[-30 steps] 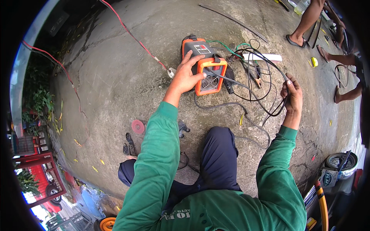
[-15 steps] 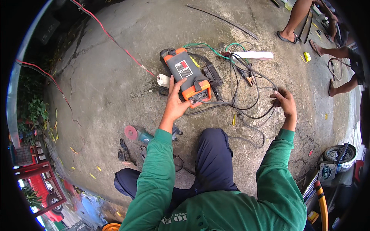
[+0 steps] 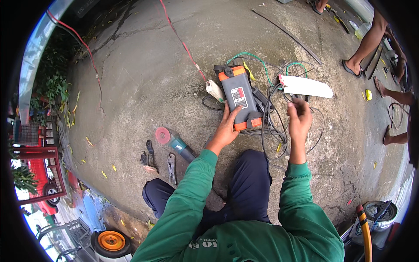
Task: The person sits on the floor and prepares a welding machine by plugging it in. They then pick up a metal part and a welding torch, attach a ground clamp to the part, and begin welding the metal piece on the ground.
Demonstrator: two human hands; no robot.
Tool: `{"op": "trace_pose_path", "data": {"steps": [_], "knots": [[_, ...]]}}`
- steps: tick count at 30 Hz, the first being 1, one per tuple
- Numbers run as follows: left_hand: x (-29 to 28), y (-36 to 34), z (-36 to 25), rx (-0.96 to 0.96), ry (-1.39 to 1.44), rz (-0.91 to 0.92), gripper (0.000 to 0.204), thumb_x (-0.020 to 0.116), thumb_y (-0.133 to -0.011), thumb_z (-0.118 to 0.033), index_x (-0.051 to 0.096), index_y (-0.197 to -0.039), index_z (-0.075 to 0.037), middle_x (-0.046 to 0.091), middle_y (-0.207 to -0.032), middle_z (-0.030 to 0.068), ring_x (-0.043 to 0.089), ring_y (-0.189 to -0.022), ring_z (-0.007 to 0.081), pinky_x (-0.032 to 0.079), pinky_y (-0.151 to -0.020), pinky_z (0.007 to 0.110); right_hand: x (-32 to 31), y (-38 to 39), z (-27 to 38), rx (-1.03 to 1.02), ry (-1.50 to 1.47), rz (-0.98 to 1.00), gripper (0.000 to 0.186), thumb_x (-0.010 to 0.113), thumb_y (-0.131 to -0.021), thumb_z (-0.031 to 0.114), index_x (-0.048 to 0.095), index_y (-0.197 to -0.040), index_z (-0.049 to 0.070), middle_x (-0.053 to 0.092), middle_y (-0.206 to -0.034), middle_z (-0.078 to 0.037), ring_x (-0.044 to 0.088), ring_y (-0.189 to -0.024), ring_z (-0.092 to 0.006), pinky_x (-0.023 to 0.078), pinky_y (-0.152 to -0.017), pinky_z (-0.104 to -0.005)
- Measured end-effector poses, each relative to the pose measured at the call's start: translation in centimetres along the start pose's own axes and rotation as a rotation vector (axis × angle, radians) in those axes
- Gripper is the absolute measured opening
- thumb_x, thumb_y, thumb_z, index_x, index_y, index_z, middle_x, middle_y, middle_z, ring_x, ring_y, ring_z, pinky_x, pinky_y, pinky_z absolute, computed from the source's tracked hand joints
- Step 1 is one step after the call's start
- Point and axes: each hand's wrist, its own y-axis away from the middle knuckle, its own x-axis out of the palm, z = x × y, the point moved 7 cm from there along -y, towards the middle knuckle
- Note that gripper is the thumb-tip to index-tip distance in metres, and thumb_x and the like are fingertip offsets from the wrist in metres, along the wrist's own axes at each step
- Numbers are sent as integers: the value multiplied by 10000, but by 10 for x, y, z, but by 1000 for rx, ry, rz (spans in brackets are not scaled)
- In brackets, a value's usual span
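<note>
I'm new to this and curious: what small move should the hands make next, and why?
Perhaps the right hand should gather the loose black cables, since they lie looped and crossing beside the orange-and-gray machine, close to that hand, while the left hand rests against the machine's near end.

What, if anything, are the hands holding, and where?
The left hand holds the gray-and-orange machine by its near left edge; whether the right hand grips anything cannot be told.
</note>
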Motion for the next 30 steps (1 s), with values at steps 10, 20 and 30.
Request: {"op": "trace_pose_path", "data": {"steps": [10, 20, 30], "knots": [[-13, 102, -38, 62, -233, 57, 764, 745, -848, -49, 419, -1538, -84, 378, -1616, 188, 484, -1393, 412, 479, -1101, 464, 190, 25, 43, 19, 1022, 421, 1363, 973, -604, 411, 109, -1651, 287, 345, -1550, -225, 463, -1377, -443, 473, -1042, -586], [-149, 406, 18, -239, 68, -313, 428, 733, -886, -13, 652, -1306, -19, 690, -1237, 156, 721, -1052, 250, 600, -868, 354, 67, -6, 100, -257, 346, 239, 1141, 928, -552, 247, 365, -1537, 131, 559, -1372, -238, 590, -1247, -377, 476, -1086, -442], [-188, 374, 3, -125, 239, -450, 440, 731, -891, 17, 642, -1321, -22, 718, -1156, 141, 717, -999, 192, 597, -795, 305, 16, 141, 259, -268, -154, 270, 1008, 886, -621, 132, 364, -1478, 38, 563, -1286, -228, 626, -1156, -313, 568, -966, -437]]}}
